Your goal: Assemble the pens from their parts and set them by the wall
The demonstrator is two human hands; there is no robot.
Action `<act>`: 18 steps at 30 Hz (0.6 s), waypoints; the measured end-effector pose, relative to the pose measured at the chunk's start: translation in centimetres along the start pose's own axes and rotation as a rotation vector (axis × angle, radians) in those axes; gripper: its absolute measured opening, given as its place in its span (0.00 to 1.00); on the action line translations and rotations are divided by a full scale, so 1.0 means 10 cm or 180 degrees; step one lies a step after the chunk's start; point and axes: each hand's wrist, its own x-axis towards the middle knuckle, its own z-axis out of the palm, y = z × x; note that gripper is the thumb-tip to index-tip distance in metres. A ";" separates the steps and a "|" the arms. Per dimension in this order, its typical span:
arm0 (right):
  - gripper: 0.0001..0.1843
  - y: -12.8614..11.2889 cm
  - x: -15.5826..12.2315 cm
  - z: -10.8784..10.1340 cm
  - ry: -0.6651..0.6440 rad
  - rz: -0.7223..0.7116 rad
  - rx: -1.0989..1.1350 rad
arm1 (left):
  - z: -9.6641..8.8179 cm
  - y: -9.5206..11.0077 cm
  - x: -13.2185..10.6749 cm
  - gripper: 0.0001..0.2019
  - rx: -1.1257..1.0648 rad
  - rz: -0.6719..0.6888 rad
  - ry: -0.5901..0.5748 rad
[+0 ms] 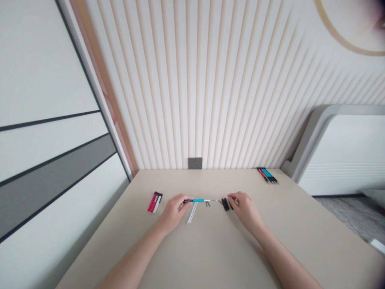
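a beige bench [210,249] meets a ribbed wall. the left hand [174,210] pinches one end of a teal pen [198,200], held level just above the bench's middle. the right hand [245,208] curls over some black caps [225,204]; whether it grips them i cannot tell. white tubes [192,212] lie under the pen, red pens [155,202] further left.

One camera sits on the person's head, facing forward and down across the beige surface [210,253] to the ribbed wall [210,80] at the far side. It is close: the left hand [173,211] and right hand [246,209] reach in from the near edge.
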 end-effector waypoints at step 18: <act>0.13 -0.18 -0.07 0.08 -0.0698 -0.0108 -0.0830 | 0.02 -0.01 0.00 0.06 -0.0010 0.0020 -0.0110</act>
